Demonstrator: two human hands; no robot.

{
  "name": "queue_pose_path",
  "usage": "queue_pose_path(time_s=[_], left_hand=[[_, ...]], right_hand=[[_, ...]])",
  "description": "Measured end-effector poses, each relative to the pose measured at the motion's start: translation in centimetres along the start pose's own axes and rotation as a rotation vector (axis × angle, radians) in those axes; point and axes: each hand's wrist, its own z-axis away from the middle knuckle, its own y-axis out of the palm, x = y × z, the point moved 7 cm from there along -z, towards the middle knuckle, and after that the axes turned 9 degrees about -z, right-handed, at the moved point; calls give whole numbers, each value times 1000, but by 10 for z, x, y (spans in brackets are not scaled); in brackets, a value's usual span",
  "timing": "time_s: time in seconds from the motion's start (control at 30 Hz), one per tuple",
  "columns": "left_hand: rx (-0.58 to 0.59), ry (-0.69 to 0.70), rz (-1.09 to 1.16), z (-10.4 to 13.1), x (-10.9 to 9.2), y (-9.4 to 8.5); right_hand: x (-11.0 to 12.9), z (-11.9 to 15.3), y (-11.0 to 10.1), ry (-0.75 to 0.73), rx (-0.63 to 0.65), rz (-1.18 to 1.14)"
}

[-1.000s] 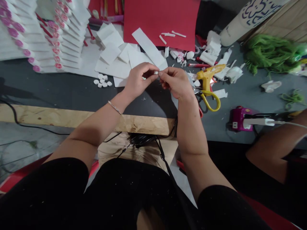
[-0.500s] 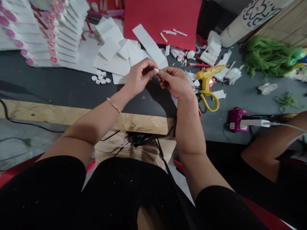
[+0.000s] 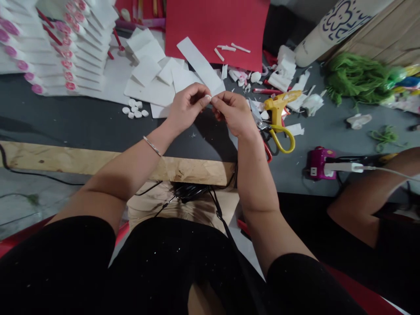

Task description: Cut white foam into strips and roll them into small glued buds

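My left hand and my right hand meet fingertip to fingertip above the dark table. Both pinch one small white piece, mostly covered by the fingers. Left of my left hand lies a cluster of small white rolled pieces. Behind the hands are white paper squares and a long white strip. Scissors with a yellow and a red handle lie just right of my right hand, beside a yellow glue gun.
Rows of white pieces with pink tips stand at the back left. A red sheet bears thin white rolls. To the right are green yarn, a purple plug adapter, a patterned bottle and another person's arm.
The whole view has shifted slightly, so table items appear a little further left. My hands keep their pinch on the small white piece, with only slight finger movement.
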Motion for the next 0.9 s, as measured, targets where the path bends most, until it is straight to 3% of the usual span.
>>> queue_pose_path(time_s=[0.4, 0.57, 0.77, 0.9], left_hand=[[-27, -18, 84, 1, 0, -1], [-102, 48, -8, 3, 8, -5], [-75, 132, -103, 2, 7, -3], [-73, 115, -64, 2, 7, -2]], right_hand=[[-2, -2, -4, -27, 5, 4], [-6, -5, 1, -67, 44, 40], [-5, -3, 3, -62, 51, 73], [-6, -1, -1, -15, 80, 58]])
